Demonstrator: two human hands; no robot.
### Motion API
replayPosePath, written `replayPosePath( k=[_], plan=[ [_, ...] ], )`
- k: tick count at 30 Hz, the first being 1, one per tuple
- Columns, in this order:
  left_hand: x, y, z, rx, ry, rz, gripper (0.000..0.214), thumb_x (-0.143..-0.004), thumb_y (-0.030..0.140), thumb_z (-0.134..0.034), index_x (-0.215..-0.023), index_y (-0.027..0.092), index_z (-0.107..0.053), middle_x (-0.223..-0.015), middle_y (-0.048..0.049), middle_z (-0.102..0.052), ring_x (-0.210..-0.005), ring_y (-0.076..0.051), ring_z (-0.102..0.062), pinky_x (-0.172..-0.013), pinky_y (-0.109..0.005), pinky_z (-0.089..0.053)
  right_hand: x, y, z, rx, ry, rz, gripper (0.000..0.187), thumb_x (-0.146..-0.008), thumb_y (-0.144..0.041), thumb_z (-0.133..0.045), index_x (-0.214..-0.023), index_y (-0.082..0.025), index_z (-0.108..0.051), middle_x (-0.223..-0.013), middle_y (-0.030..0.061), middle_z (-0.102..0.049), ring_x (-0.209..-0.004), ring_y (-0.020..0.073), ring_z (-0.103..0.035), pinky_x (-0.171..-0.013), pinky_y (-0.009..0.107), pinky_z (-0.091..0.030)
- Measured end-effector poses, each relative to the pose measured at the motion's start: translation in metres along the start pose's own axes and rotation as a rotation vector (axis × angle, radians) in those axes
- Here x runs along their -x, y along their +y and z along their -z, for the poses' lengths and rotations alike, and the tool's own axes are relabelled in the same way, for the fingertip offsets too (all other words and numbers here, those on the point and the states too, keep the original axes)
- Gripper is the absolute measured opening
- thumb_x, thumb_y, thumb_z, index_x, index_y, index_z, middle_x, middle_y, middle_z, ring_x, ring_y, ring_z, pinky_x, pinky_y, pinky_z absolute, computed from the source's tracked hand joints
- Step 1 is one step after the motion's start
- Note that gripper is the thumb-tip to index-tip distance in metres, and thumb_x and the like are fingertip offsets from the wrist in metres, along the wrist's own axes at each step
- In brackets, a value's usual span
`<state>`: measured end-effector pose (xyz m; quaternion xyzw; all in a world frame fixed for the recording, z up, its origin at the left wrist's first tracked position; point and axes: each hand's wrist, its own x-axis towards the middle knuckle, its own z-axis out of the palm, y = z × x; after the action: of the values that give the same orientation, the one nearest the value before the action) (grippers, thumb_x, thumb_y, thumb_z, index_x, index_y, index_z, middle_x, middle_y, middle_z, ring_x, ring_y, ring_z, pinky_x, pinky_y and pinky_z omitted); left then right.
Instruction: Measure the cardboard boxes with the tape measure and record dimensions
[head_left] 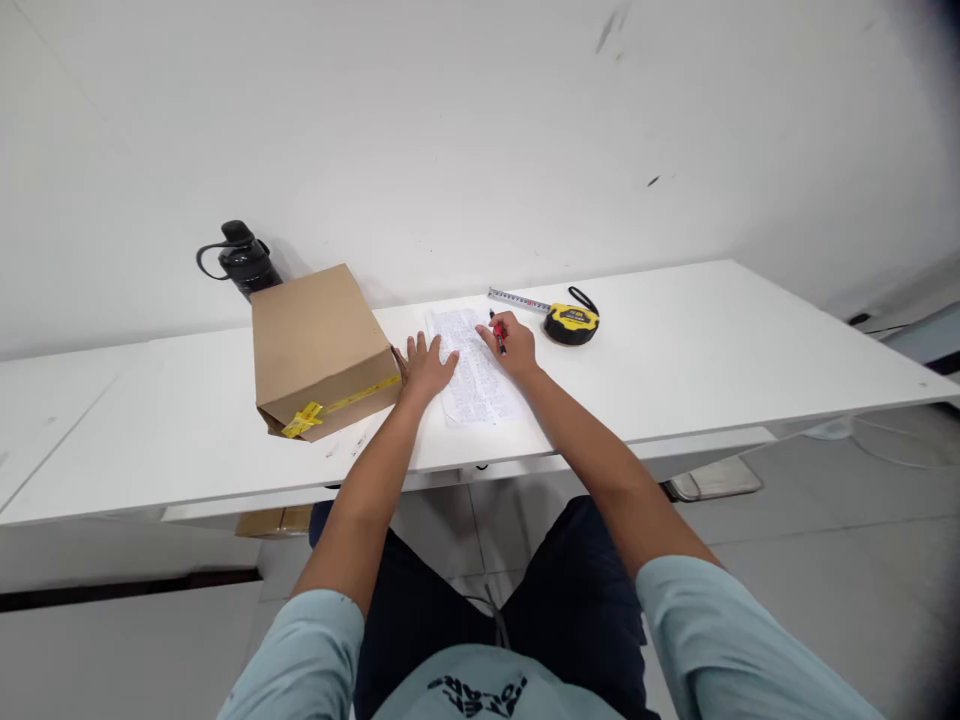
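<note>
A sheet of paper (474,385) covered in small writing lies on the white table (712,350). My left hand (426,366) rests flat on the sheet's left edge, fingers spread, right beside a brown cardboard box (319,345) sealed with yellow tape. My right hand (511,343) is closed round a red and black pen (498,333), its tip on the upper right part of the sheet.
A yellow and black tape measure (570,322) with a short length of blade pulled out lies just right of my right hand. A black bottle (244,260) stands behind the box against the white wall. Under the table are cardboard pieces (274,521).
</note>
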<state>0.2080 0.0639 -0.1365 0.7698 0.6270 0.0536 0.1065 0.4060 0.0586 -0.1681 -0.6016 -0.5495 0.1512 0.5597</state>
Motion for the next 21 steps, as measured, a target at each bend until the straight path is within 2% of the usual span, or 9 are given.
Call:
replayPosePath(
  k=[2, 5, 7, 9, 12, 16, 19, 21],
  plan=[
    [-0.010, 0.001, -0.001, -0.015, -0.021, -0.025, 0.081, -0.102, 0.070, -0.027, -0.171, 0.028, -0.033, -0.183, -0.0062, -0.015, -0.169, -0.035, -0.007, -0.135, -0.064, -0.004, 0.002, 0.003, 0.000, -0.041, 0.041, -0.050, 0.044, -0.092, -0.069, -0.062, -0.089, -0.025, -0.058, -0.070, -0.0012, -0.059, -0.072, 0.0169, -0.057, -0.077, 0.032, -0.049],
    [-0.015, 0.001, -0.002, -0.029, -0.022, -0.041, 0.083, -0.102, 0.072, -0.024, -0.172, 0.029, -0.030, -0.183, -0.0055, -0.012, -0.170, -0.036, -0.005, -0.134, -0.064, -0.002, 0.002, 0.008, 0.002, -0.124, 0.031, -0.130, 0.058, -0.097, -0.079, -0.044, -0.110, -0.026, -0.061, -0.074, -0.0003, -0.063, -0.070, 0.0167, -0.061, -0.072, 0.032, -0.052],
    [-0.014, 0.001, -0.002, -0.029, -0.032, -0.045, 0.083, -0.101, 0.073, -0.024, -0.172, 0.029, -0.029, -0.183, -0.0055, -0.011, -0.170, -0.036, -0.004, -0.134, -0.064, -0.001, 0.002, 0.010, 0.004, -0.254, -0.063, -0.201, 0.069, -0.089, -0.082, -0.055, -0.128, -0.025, -0.060, -0.085, 0.0025, -0.071, -0.071, 0.0167, -0.066, -0.072, 0.033, -0.054],
    [-0.011, 0.001, -0.002, -0.027, -0.045, -0.046, 0.083, -0.101, 0.073, -0.024, -0.172, 0.029, -0.029, -0.183, -0.0060, -0.011, -0.170, -0.035, -0.004, -0.134, -0.064, -0.001, 0.004, 0.010, 0.008, -0.370, -0.167, -0.250, 0.076, -0.077, -0.077, -0.073, -0.130, -0.023, -0.064, -0.099, 0.0066, -0.076, -0.077, 0.0181, -0.071, -0.076, 0.034, -0.057],
    [-0.010, 0.000, -0.003, -0.036, -0.048, -0.051, 0.083, -0.101, 0.073, -0.024, -0.172, 0.030, -0.029, -0.183, -0.0051, -0.011, -0.170, -0.033, -0.004, -0.135, -0.062, -0.001, 0.006, 0.009, 0.014, -0.390, -0.227, -0.277, 0.064, -0.072, -0.065, -0.080, -0.116, -0.020, -0.071, -0.103, 0.0092, -0.077, -0.081, 0.0197, -0.073, -0.075, 0.034, -0.057],
    [-0.010, 0.000, -0.003, -0.047, -0.052, -0.052, 0.083, -0.102, 0.072, -0.025, -0.172, 0.030, -0.029, -0.183, -0.0049, -0.010, -0.170, -0.033, -0.004, -0.135, -0.062, -0.002, 0.007, 0.006, 0.026, -0.302, -0.209, -0.310, 0.043, -0.075, -0.052, -0.077, -0.104, -0.020, -0.074, -0.089, 0.0067, -0.076, -0.071, 0.0180, -0.067, -0.066, 0.033, -0.052],
    [-0.010, -0.001, -0.002, -0.037, -0.064, -0.052, 0.083, -0.102, 0.071, -0.023, -0.173, 0.028, -0.028, -0.183, -0.0073, -0.008, -0.170, -0.034, -0.003, -0.135, -0.064, -0.001, 0.009, 0.004, 0.035, -0.194, -0.170, -0.308, 0.024, -0.074, -0.042, -0.076, -0.081, -0.020, -0.073, -0.075, 0.0036, -0.071, -0.069, 0.0173, -0.060, -0.069, 0.033, -0.049],
    [-0.011, -0.002, -0.001, -0.036, -0.067, -0.059, 0.082, -0.103, 0.071, -0.023, -0.173, 0.028, -0.027, -0.183, -0.0075, -0.008, -0.170, -0.034, -0.002, -0.134, -0.064, 0.000, 0.009, 0.001, 0.039, -0.138, -0.151, -0.299, 0.024, -0.075, -0.041, -0.072, -0.064, -0.021, -0.065, -0.066, 0.0024, -0.065, -0.069, 0.0172, -0.056, -0.070, 0.033, -0.047]
  ],
)
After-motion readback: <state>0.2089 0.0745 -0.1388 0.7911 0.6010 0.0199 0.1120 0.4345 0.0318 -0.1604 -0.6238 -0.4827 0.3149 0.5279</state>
